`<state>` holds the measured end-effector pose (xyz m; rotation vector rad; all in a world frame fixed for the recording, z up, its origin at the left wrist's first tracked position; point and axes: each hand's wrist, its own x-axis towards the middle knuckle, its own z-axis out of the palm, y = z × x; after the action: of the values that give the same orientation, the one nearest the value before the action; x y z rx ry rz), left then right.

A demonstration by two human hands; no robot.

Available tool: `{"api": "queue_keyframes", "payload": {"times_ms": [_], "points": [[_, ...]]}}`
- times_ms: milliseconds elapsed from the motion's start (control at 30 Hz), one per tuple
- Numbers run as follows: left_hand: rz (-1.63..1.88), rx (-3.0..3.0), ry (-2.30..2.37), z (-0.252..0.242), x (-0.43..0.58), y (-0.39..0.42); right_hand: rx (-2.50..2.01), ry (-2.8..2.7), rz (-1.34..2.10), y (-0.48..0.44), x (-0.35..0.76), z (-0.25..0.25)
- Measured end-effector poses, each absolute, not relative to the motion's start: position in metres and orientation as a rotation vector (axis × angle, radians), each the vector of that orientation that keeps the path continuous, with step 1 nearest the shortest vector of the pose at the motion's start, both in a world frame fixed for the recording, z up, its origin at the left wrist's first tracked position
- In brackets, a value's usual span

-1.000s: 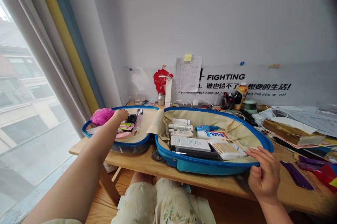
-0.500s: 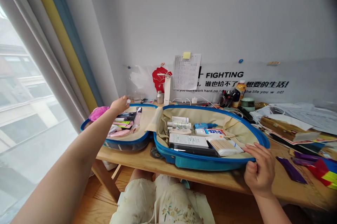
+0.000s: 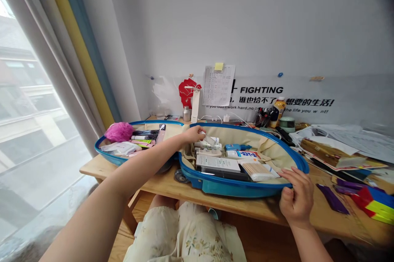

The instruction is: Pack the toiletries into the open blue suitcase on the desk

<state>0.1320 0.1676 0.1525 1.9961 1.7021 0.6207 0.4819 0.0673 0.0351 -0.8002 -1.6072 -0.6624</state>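
A blue suitcase point(image 3: 234, 188) lies open on a wooden table point(image 3: 160, 184). My left hand point(image 3: 193, 134) reaches over the back left of its right half, fingers closed on a small clear white-capped bottle point(image 3: 210, 140), just above several white bottles. This half also holds a flat white box point(image 3: 218, 163), a pack of cotton swabs point(image 3: 257, 169) and a blue tube point(image 3: 237, 147). My right hand point(image 3: 294, 198) grips the front right rim of the case. The left half point(image 3: 107, 153) holds a pink bath pouf point(image 3: 118, 131) and small packets.
Papers and folders point(image 3: 332, 147) pile up on the table's right side, with purple strips point(image 3: 331, 196) near the front. An orange bottle point(image 3: 275, 112) and pens stand against the wall. A window and curtain point(image 3: 76, 48) fill the left.
My left hand rose from the suitcase's left half with a small white-tipped item and swung right over the right half. My right hand stayed on the rim.
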Motion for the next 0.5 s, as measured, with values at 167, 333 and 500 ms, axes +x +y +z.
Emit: {"api": "queue_keyframes", "payload": {"times_ms": [167, 333, 500], "points": [[0.462, 1.981, 1.639, 0.137, 0.139, 0.169, -0.793, -1.595, -0.643, 0.067, 0.481, 0.035], [0.317, 2.086, 1.650, 0.138, 0.134, 0.167, -0.803, -1.603, -0.657, 0.066, 0.480, 0.037], [0.169, 2.200, 1.657, 0.136, 0.137, 0.166, -0.806, -1.612, -0.672, 0.066, 0.481, 0.036]]}}
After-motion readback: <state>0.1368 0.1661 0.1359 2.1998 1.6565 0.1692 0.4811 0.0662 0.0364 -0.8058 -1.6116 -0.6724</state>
